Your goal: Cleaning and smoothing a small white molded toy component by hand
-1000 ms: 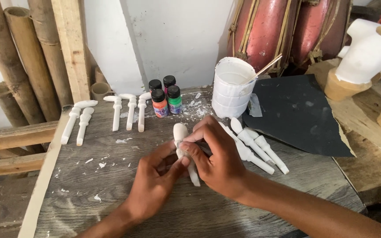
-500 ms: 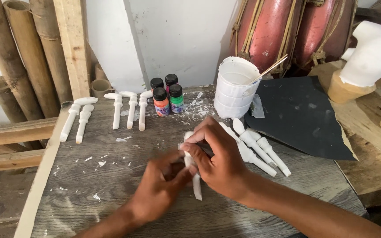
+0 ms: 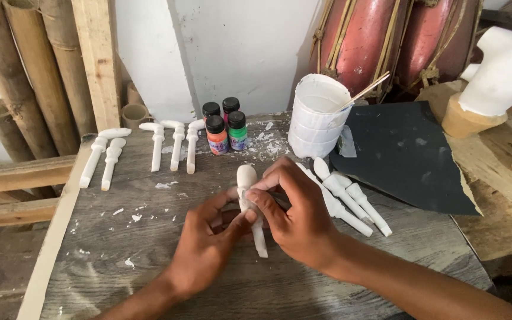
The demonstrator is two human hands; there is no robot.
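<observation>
A slim white carved figure (image 3: 248,184) with a rounded head and a thin lower end is held just above the grey wooden table (image 3: 149,261). My left hand (image 3: 208,246) grips its middle from the left with thumb and fingers. My right hand (image 3: 294,210) pinches the same middle part from the right, fingertips meeting the left thumb. The figure's head points away from me. Its lower end sticks out below my fingers.
Several more white figures (image 3: 351,198) lie right of my hands, others (image 3: 173,145) in a row at the back left. Small paint bottles (image 3: 225,127), a white cup (image 3: 318,115) with a stick and a black sheet (image 3: 407,157) stand behind.
The figure and both hands have shifted slightly; my right fingers moved along the figure's middle. The camera view drifted a little. Nothing was let go.
</observation>
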